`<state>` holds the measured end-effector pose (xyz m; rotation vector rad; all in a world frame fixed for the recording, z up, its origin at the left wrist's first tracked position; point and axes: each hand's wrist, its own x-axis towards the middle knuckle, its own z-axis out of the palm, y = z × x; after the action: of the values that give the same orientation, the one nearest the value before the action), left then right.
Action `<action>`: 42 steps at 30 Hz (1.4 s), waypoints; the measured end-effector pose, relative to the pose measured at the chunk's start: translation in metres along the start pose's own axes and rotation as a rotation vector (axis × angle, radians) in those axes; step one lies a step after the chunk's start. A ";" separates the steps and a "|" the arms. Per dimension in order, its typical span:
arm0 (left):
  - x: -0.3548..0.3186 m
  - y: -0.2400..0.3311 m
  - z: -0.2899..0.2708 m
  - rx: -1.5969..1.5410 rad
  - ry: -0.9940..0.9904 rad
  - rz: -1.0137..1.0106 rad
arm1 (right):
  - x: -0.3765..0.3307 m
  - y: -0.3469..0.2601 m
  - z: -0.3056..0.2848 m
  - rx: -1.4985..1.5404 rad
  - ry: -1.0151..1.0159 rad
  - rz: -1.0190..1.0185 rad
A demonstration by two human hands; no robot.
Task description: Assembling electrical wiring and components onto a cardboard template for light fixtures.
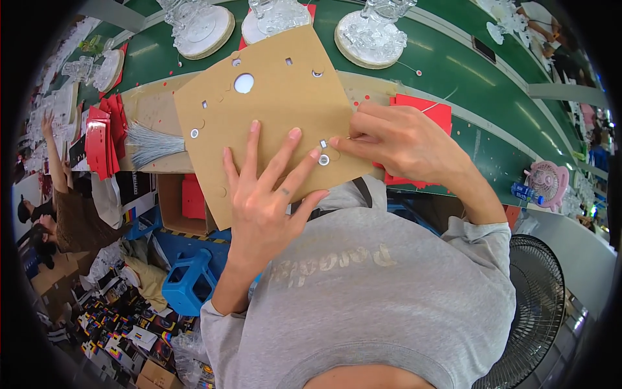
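A flat brown cardboard sheet [291,97] with one large round hole and several small cut-outs is tilted in front of me at the bench edge. My left hand [262,198] lies on it, fingers spread and pressing on the lower half. My right hand [408,142] is closed in a pinch at the sheet's right side; what sits between its fingertips is too small to make out. Just left of that pinch is a small slot [324,144], and below it a white round piece [324,159]. Another white round piece [194,133] shows near the left edge.
A bundle of grey wire-like strands [155,144] lies left of the sheet, beside red cards [107,136]. More red cards [421,113] are under my right hand. Clear plastic pieces on round bases [369,42] line the green bench. A blue stool [188,282] and black fan [531,305] stand nearby.
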<state>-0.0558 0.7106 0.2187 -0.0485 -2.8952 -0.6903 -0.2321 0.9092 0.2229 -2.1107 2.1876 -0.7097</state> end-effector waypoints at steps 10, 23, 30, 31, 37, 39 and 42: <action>0.004 -0.001 -0.001 -0.002 -0.003 0.012 | 0.005 0.005 -0.003 0.055 -0.038 -0.002; 0.002 0.000 0.000 0.014 0.014 -0.009 | 0.004 0.007 -0.001 -0.073 -0.034 -0.114; -0.002 -0.002 0.006 -0.041 0.014 0.011 | 0.004 0.005 0.004 -0.011 0.030 -0.119; -0.003 -0.003 0.007 -0.039 0.012 0.013 | 0.003 0.006 0.002 -0.011 0.033 -0.117; 0.000 -0.002 0.006 -0.069 0.042 0.020 | 0.003 0.000 0.002 -0.047 0.005 -0.072; 0.002 -0.003 0.006 -0.077 0.042 -0.014 | 0.011 -0.002 0.005 -0.074 -0.012 -0.088; 0.000 0.001 0.005 -0.077 0.037 -0.030 | 0.008 0.004 -0.003 0.030 -0.003 -0.047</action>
<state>-0.0565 0.7136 0.2152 -0.0023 -2.8389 -0.7992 -0.2373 0.9021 0.2267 -2.1541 2.1190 -0.7375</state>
